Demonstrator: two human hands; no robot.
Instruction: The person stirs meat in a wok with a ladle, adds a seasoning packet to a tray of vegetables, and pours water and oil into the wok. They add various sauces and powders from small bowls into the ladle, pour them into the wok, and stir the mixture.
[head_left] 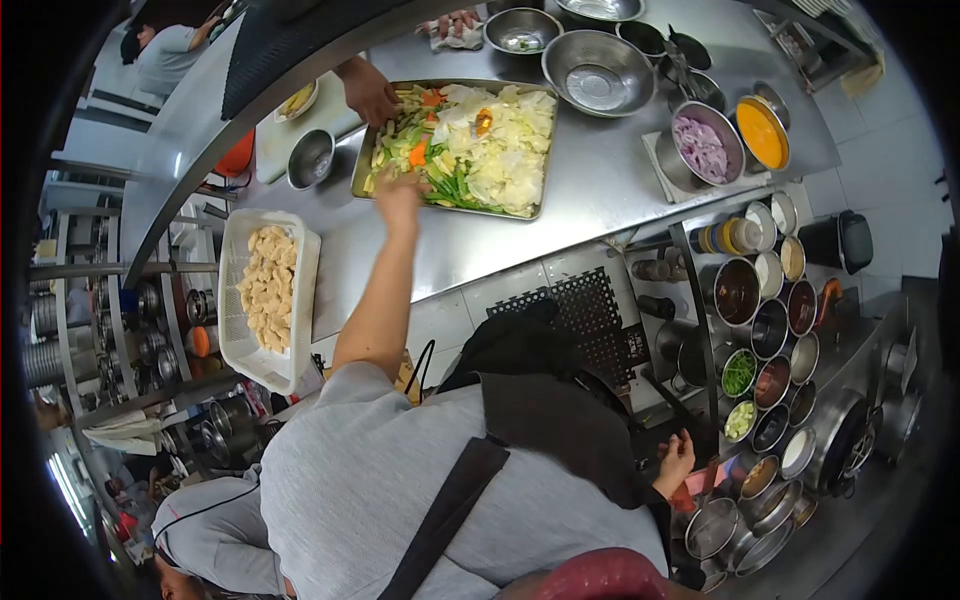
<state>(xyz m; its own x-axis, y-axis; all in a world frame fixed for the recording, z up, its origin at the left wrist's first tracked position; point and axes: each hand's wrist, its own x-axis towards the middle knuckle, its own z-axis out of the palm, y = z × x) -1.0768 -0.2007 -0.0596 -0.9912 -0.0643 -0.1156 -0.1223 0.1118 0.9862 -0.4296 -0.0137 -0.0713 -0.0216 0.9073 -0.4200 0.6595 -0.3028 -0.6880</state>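
Observation:
A metal tray (545, 180) on the steel table holds chopped cabbage, green vegetables and orange pieces. My left hand (400, 195) lies over the green vegetables at the tray's near left corner, slightly blurred, its fingers apart. Another person's hand (370, 92) reaches to the tray's upper left edge. Left of my left arm stands a white basket (306, 290) of pale, lumpy food pieces (268, 290). Low on the right, away from the table, my right hand (675, 462) hangs with its fingers loosely bent and apart, nothing visible in it.
A small metal bowl (311, 159) stands left of the tray, a large one (599, 74) beyond its right end. A pot of sliced purple onion (702, 145) and an orange-filled container (762, 133) stand farther right. Another hand holds a cloth (452, 35). Ingredient containers line the right shelf.

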